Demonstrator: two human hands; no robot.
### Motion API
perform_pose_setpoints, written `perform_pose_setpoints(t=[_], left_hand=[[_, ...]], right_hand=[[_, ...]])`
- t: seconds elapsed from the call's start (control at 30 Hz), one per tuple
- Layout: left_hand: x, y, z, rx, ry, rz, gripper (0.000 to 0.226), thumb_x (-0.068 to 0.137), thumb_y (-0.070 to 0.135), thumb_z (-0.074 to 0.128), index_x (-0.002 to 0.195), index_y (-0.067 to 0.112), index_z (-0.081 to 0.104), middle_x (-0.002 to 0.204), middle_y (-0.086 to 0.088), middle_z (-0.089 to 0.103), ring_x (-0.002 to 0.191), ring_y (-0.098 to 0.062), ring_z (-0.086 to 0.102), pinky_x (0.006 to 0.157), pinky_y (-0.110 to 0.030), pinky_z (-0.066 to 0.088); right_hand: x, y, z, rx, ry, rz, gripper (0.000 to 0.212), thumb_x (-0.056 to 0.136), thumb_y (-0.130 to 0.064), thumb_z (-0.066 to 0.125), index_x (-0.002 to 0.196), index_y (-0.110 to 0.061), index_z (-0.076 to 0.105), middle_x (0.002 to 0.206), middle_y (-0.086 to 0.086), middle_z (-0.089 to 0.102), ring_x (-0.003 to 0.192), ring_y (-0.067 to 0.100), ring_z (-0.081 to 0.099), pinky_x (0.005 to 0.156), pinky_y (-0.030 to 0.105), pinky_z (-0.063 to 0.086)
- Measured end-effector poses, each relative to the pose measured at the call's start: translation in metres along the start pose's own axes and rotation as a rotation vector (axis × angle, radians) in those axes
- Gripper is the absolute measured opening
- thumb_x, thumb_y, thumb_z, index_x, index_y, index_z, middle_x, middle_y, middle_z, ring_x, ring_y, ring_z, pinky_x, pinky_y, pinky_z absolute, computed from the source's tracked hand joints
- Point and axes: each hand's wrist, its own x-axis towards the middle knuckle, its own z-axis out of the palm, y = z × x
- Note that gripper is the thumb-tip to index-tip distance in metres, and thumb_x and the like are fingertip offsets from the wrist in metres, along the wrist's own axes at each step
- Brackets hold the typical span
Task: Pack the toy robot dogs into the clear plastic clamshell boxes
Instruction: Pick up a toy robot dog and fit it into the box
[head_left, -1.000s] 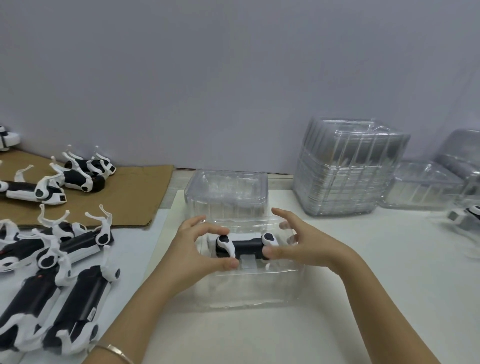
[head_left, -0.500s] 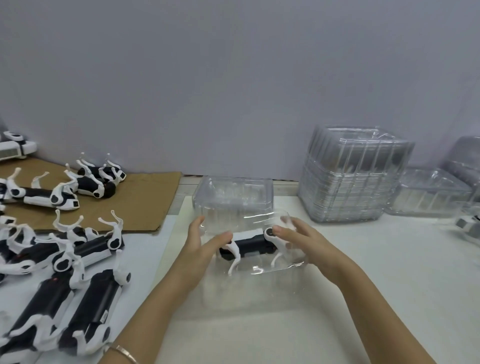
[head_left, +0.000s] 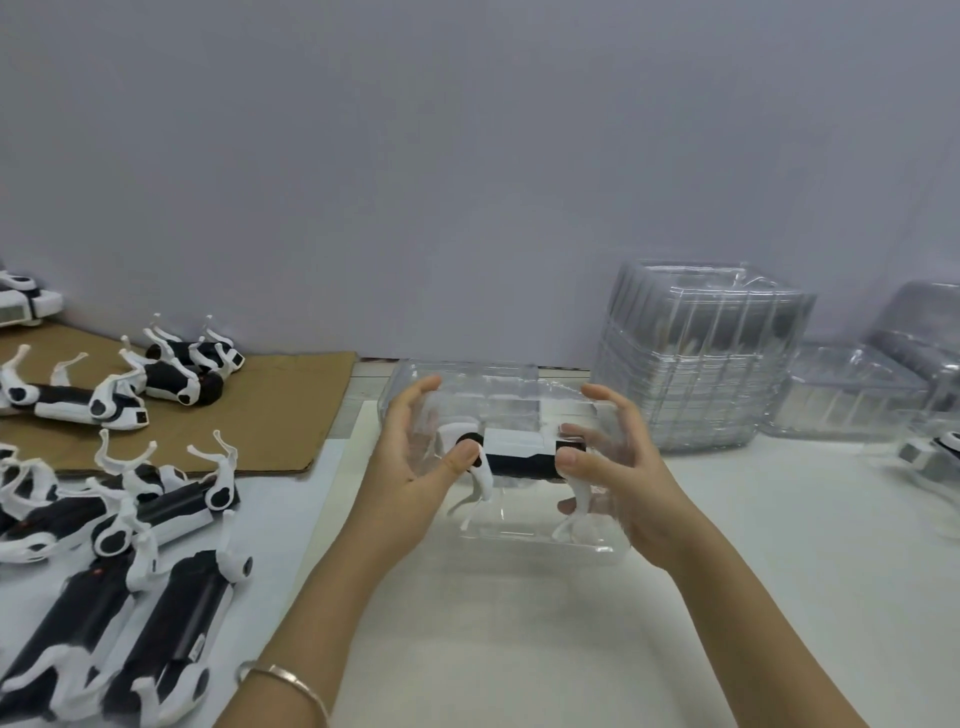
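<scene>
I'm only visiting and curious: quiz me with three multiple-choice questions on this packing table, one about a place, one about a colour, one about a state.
1. Where is the stack of empty boxes? A) on a chair B) right of the held box C) on a shelf
2. What colours are the loose toy dogs? A) red and yellow B) black and white C) green
3. How is the toy dog in the held box? A) legs down B) on its back C) in pieces
Answers: 1 B, it stands beyond the right hand; 2 B, black bodies, white legs; 3 A, its white legs point down while the left hand and right hand hold the box.
</scene>
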Motion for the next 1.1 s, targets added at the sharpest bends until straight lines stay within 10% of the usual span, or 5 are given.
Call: perform_pose_setpoints(t=[0.2, 0.33, 0.43, 0.63, 1.1], left_hand=[[0.014, 0.015, -0.024, -0.548, 0.145, 0.099, 0.026, 0.097, 0.024, 0.053, 0.121, 0.029, 0.06, 0.129, 0.005, 0.063, 0.125, -0.015, 0.055, 0.098, -0.027, 0.05], [0.006, 0.0, -0.003, -0.175, 0.117, -0.078, 0.037, 0.089, -0.005, 0.06, 0.109, 0.027, 0.063, 0.113, 0.012, 0.067, 0.116, -0.015, 0.062, 0.088, -0.023, 0.053], [0.0, 0.0, 0.016, -0.193, -0.066, -0.156, 0.049, 0.072, 0.018, 0.076, 0.116, 0.03, 0.06, 0.121, 0.012, 0.065, 0.116, -0.006, 0.061, 0.084, -0.016, 0.052], [-0.005, -0.002, 0.023, -0.179, -0.119, -0.164, 0.061, 0.064, 0.013, 0.087, 0.118, 0.02, 0.061, 0.107, 0.006, 0.073, 0.102, -0.011, 0.068, 0.075, -0.025, 0.057], [-0.005, -0.001, 0.021, -0.221, 0.046, -0.127, 0.034, 0.074, 0.009, 0.076, 0.104, -0.001, 0.065, 0.083, -0.002, 0.075, 0.074, -0.016, 0.071, 0.053, -0.019, 0.052]], right_hand=[[0.002, 0.012, -0.015, 0.741, -0.103, 0.156, 0.056, 0.067, -0.019, 0.085, 0.118, -0.02, 0.061, 0.122, 0.013, 0.065, 0.098, 0.038, 0.067, 0.068, 0.041, 0.057], [0.002, 0.023, -0.003, 0.944, -0.214, 0.29, 0.069, 0.068, -0.039, 0.078, 0.126, -0.005, 0.061, 0.132, 0.019, 0.055, 0.099, 0.039, 0.067, 0.07, 0.044, 0.06], [-0.003, 0.034, 0.012, 0.994, -0.274, 0.375, 0.072, 0.078, -0.048, 0.064, 0.122, 0.008, 0.062, 0.127, 0.032, 0.057, 0.111, 0.049, 0.06, 0.096, 0.053, 0.047], [-0.007, 0.048, 0.038, 0.938, -0.341, 0.392, 0.076, 0.099, -0.058, 0.024, 0.13, 0.004, 0.055, 0.127, 0.027, 0.057, 0.116, 0.044, 0.055, 0.09, 0.046, 0.049], [-0.008, 0.047, 0.046, 0.777, -0.383, 0.348, 0.054, 0.083, -0.045, 0.072, 0.115, -0.003, 0.064, 0.109, 0.022, 0.061, 0.092, 0.038, 0.062, 0.073, 0.046, 0.053]])
